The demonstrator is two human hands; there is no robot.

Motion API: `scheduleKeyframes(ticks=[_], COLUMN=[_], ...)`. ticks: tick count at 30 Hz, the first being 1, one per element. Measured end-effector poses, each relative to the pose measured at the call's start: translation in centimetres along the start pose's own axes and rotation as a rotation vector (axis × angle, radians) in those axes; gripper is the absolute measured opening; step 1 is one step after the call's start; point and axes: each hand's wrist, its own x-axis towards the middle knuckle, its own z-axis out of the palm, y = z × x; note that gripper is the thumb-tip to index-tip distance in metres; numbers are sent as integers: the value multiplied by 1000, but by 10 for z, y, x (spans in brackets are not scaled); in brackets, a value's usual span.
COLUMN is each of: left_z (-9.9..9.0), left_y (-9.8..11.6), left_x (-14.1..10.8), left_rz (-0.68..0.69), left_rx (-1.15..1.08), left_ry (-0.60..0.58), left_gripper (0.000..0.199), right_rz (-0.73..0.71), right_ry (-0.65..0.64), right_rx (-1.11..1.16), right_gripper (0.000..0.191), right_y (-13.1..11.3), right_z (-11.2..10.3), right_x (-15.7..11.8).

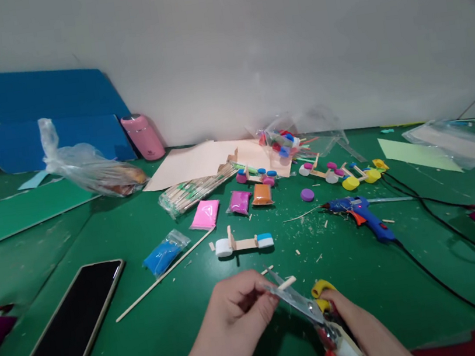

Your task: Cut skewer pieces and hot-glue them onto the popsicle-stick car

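- In the head view, at lower centre, our left hand (244, 318) pinches a short wooden stick (287, 283) between thumb and fingers.
- At lower right of centre, our right hand (349, 315) is clamped round the yellow handles of the scissors (298, 302); their blades lie against the stick, though we cannot tell whether they bite into it.
- At upper left we see a pink tumbler (143, 137) with a pale mark low on its side, too small for us to read.
- At mid-left, the phone (65, 337) shows a dark screen.
- Near the centre lie pink (205, 214), purple (240, 202), orange (261, 194) and blue (167, 252) packets, on which we can make out no lettering.
- Just above our left hand sits a wooden piece with white wheels (247, 244).
- At right of centre we see a blue glue gun (359, 211); its markings are too small to read.
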Motion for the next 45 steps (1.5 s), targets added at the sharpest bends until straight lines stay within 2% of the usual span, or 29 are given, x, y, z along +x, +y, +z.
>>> scheduleKeyframes(ticks=[2,4,8,10,12,15,18,20,23,25,27,31,33,38,42,45], left_z=[-2,1,12,13,10,0,-2,3,12,14,11,0,0,10,12,11], left_y=[-1,-3,-6,-5,-4,-3,-3,-4,-4,-4,-4,-4,-4,-6,-12,-16], left_x=[1,1,0,0,0,0,1,1,0,0,0,0,0,-3,-5,-6], left_rz=[-61,-87,5,38,9,-79,-113,-87,15,57,37,-98,-116,45,318,518], left_rx=[-86,-104,13,57,21,-134,-161,-74,90,138,98,-83,-91,131,499,680], left_ry=[-58,-43,165,207,145,-24,-63,21,207,252,205,22,12,218,323,390], left_gripper=[17,18,17,18,20,18,18,17,17,18,20,20,20,16,17,15], right_rz=[27,54,67,35,1,2,45,70,76,48,8,10,30,30,4,-5], right_ry=[-33,-61,-73,-49,-23,-30,-72,-91,-93,-87,-75,-75,-97,-61,-53,-105], right_rx=[-4,-16,-7,27,55,49,22,6,8,39,71,53,34,24,63,111], right_gripper=[39,33,33,35,35,35,30,29,28,29,31,27,23,27,35,31], right_y=[3,5,0,-5,-7,-4,-1,-1,-4,-6,-8,-10,-9,-8,-10,-8], right_z=[2,4,2,-1,-2,-1,0,1,0,-2,-3,-5,-5,-3,-4,-3], right_x=[1,2,3,2,1,-1,0,2,3,3,2,0,1,3,1,1])
